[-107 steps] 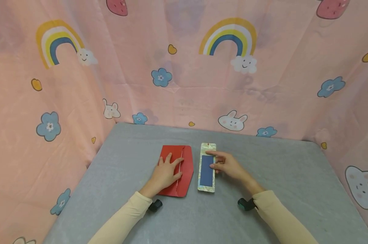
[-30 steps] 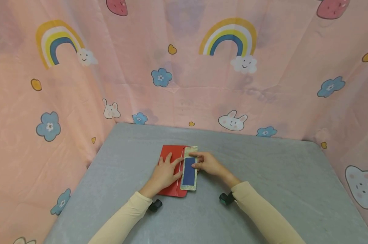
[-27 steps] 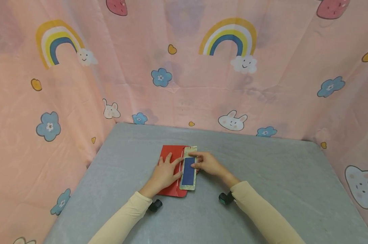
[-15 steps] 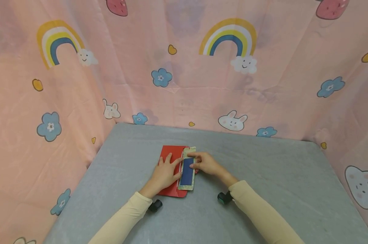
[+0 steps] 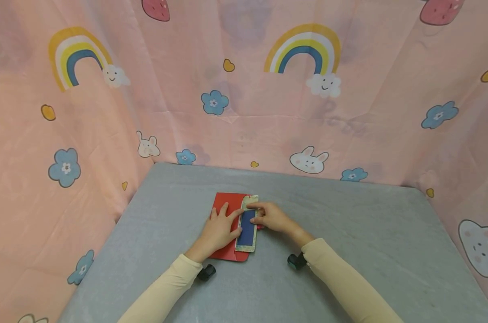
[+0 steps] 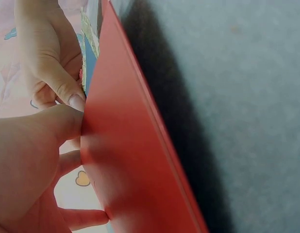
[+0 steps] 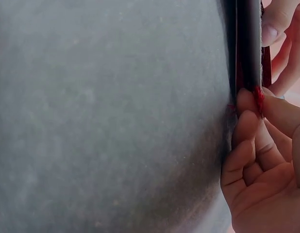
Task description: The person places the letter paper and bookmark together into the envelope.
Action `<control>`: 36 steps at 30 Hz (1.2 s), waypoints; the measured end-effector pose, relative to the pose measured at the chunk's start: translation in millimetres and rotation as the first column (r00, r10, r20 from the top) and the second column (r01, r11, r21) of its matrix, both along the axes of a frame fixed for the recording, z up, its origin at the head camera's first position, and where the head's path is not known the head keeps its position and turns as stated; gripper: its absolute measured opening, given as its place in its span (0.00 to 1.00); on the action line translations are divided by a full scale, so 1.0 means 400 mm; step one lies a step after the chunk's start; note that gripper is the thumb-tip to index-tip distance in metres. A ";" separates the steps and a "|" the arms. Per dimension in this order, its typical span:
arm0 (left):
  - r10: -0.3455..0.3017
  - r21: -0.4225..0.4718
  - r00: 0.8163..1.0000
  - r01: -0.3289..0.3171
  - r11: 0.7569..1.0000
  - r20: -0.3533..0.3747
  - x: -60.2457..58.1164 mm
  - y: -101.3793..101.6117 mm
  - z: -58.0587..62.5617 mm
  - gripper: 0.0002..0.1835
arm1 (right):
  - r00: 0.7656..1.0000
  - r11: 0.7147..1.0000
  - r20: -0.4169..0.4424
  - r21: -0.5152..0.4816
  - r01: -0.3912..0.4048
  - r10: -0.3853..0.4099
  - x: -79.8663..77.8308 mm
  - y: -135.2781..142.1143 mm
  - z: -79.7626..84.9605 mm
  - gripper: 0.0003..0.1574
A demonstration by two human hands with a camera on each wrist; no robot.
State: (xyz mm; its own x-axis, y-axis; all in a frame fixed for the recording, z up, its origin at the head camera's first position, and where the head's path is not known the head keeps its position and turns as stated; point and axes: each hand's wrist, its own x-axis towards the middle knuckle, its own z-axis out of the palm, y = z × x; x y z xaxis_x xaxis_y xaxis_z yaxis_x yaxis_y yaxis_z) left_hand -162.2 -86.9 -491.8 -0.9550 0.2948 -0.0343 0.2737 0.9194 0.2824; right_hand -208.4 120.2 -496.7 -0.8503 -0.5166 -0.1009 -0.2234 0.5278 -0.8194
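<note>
A red envelope [image 5: 229, 199] lies on the table, its flap side to the right. On its front rests my left hand [image 5: 217, 231], fingers spread, the thumb and forefinger at the opening edge. A bookmark [image 5: 247, 231] with a blue middle and pale patterned border lies over the flap, along that edge. My right hand [image 5: 274, 217] pinches the bookmark's right side, thumb above. A red tassel [image 7: 258, 100] shows by the right fingers in the right wrist view. Whether the bookmark's left edge is inside the envelope, I cannot tell. The envelope [image 6: 130, 131] fills much of the left wrist view.
A grey cloth-covered table [image 5: 349, 251] extends around the hands. Behind and at both sides hangs a pink curtain [image 5: 252, 130] with rainbows, flowers and rabbits. Small black cameras [image 5: 206, 272] sit at both wrists.
My right hand has moved the bookmark left from the bare table onto the envelope's flap, then slightly farther left in the last second. The left hand and envelope have stayed in place.
</note>
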 end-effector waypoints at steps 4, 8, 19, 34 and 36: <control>-0.007 -0.004 1.000 0.007 1.000 -0.009 -0.003 -0.002 -0.004 0.31 | 1.000 1.000 -0.007 0.010 -0.002 0.002 0.001 -0.003 -0.002 0.31; -0.009 0.002 1.000 0.009 1.000 -0.010 -0.002 -0.002 -0.004 0.31 | 1.000 0.999 -0.018 0.032 0.010 -0.010 0.005 -0.008 -0.005 0.31; -0.010 0.006 1.000 0.010 1.000 -0.011 0.000 -0.002 0.000 0.31 | 0.997 0.997 -0.046 0.052 0.061 -0.058 0.012 -0.017 -0.009 0.30; -0.001 0.016 1.000 0.001 1.000 0.005 -0.002 0.000 -0.003 0.32 | 0.959 0.975 -0.182 -0.011 0.221 -0.219 -0.005 0.025 -0.014 0.34; -0.002 0.015 1.000 0.002 1.000 0.008 -0.003 0.000 -0.004 0.32 | 0.956 0.973 -0.182 -0.001 0.232 -0.228 -0.003 0.030 -0.012 0.37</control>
State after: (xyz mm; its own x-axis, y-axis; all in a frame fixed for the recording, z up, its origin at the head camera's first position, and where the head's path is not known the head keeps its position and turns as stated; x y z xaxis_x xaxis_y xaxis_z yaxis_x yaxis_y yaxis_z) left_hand -163.3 -86.7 -493.5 -0.9541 0.2970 -0.0376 0.2729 0.9145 0.2987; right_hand -209.4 132.1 -501.5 -0.9509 -0.3043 0.0563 -0.2368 0.5985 -0.7653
